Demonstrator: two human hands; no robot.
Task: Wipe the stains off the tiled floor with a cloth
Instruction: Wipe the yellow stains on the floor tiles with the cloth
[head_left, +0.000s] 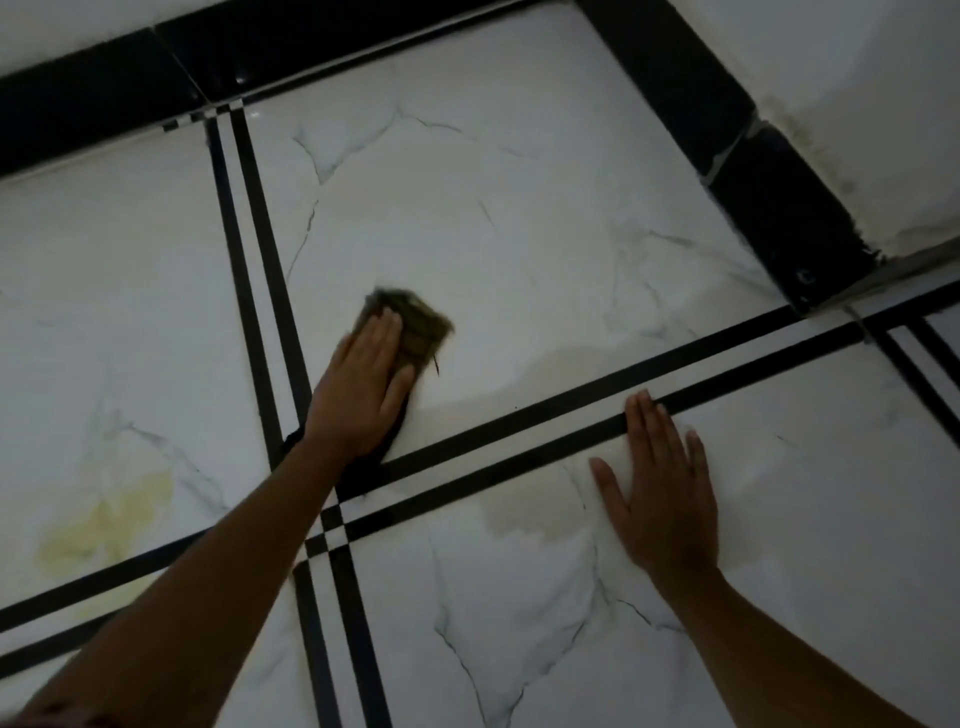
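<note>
While the cloth (410, 325) sits on the white marble-look floor (519, 208), the left hand (363, 384) lies flat on top of it, fingers straight and together, palm down, pressing rather than clutching. Cloth is brownish, blurred at its far end, sticking out past the fingertips; a darker part shows under the wrist, next to the double black strip (260, 291). It's on the far-centre tile, near that tile's near-left corner. Right hand (660, 488) is spread flat on the near-right tile, fingers apart, holding nothing, fingertips touching the black strip pair (597, 410) that crosses between the two tiles. A pale brown stain (530, 512) sits just left of the right hand, below that strip. A fainter tan mark (561, 364) lies above the strip, right of the cloth. A yellowish stain (104, 519) is on the left tile, well apart from both hands. Black skirting (779, 197) runs along the far and right walls.
</note>
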